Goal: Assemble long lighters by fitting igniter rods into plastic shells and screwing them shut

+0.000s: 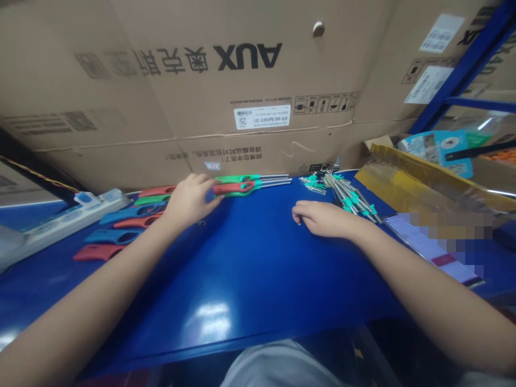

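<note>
The red-handled long lighter with a thin metal tube [242,188] lies at the far edge of the blue table [242,279], in the upper middle of the frame, its tube pointing right. Just behind it, close alongside, lies a green-handled long lighter [242,178] of the same make, also with a tube fitted. The left hand [189,200] lies on the handle end of the red one with its fingers bent over it. From where I stand I cannot tell whether it truly grips or only rests there. The right hand [320,217] lies palm down on the bare table, right of middle, fingers loosely curled and holding nothing. It is near a heap of loose metal tubes with teal plastic ends [346,199] at the upper right of the table.

As I read it, the two lighters with tubes are the finished pieces. Left of the left hand lies a row of red, blue and green plastic handles [124,217] with no tubes that I can see. The heap of tubes is plentiful, so most of the work looks to lie ahead.

Further out, a white power strip [68,215] runs along the left edge. A big brown cardboard box printed AUX [242,80] fills the back. At the right lies a yellowish clear plastic bag [423,185], with a printed paper sheet [423,247] below it, partly blurred. A blue metal shelf frame [463,70] crosses the upper right corner.
</note>
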The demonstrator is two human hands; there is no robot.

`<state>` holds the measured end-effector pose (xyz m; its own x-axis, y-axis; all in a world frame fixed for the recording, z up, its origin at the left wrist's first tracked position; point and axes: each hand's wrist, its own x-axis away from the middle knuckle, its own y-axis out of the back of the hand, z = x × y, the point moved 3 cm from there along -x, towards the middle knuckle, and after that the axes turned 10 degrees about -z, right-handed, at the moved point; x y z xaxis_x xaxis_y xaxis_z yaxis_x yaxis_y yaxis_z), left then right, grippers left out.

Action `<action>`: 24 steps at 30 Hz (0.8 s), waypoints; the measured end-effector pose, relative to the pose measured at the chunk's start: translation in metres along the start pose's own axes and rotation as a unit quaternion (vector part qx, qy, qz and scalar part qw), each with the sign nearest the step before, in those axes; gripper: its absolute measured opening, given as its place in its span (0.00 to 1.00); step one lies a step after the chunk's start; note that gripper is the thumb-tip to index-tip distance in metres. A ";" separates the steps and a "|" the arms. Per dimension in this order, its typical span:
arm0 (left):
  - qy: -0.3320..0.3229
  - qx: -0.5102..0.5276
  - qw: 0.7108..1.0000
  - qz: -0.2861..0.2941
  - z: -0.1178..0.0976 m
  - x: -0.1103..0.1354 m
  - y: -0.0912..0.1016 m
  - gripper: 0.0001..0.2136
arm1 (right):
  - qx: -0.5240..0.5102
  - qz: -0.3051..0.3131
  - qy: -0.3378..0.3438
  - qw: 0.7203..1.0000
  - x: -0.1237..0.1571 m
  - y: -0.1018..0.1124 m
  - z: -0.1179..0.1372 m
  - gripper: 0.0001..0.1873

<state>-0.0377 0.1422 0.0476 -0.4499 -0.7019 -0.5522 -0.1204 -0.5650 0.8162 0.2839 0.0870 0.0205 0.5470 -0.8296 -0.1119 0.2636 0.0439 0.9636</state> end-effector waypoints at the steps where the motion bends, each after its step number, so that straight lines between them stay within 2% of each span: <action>1: 0.016 -0.012 1.000 0.018 0.007 0.003 0.005 0.19 | 0.000 -0.004 0.003 1.000 0.000 0.000 0.000 0.12; 5: 0.081 -0.136 0.982 0.104 0.042 0.022 0.018 0.22 | 0.013 -0.014 0.004 1.000 0.000 0.001 0.003 0.12; 10: 0.141 -0.154 0.970 0.126 0.081 0.045 0.031 0.26 | 0.011 -0.026 0.013 1.000 0.000 0.003 0.006 0.13; 13: 0.182 -0.143 0.961 0.150 0.097 0.052 0.038 0.19 | -0.004 -0.026 0.018 0.999 0.000 0.001 0.007 0.13; 17: 0.217 -0.117 0.955 0.165 0.107 0.054 0.040 0.18 | -0.035 -0.026 0.016 0.999 -0.001 0.000 0.008 0.12; 20: 0.231 -0.082 0.954 0.174 0.108 0.057 0.035 0.14 | -0.053 -0.024 0.012 0.998 -0.002 -0.001 0.007 0.12; 22: 0.237 -0.059 0.956 0.164 0.108 0.059 0.032 0.10 | -0.058 -0.022 0.009 0.998 -0.002 -0.001 0.007 0.11; 24: 0.235 -0.031 0.963 0.128 0.109 0.060 0.031 0.09 | -0.060 -0.019 0.005 0.998 -0.002 0.000 0.007 0.11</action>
<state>-0.1647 0.1300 0.0579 -0.0064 -0.9322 -0.3618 0.0007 -0.3619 0.9322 0.2766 0.0848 0.0222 0.5426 -0.8264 -0.1507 0.3769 0.0792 0.9229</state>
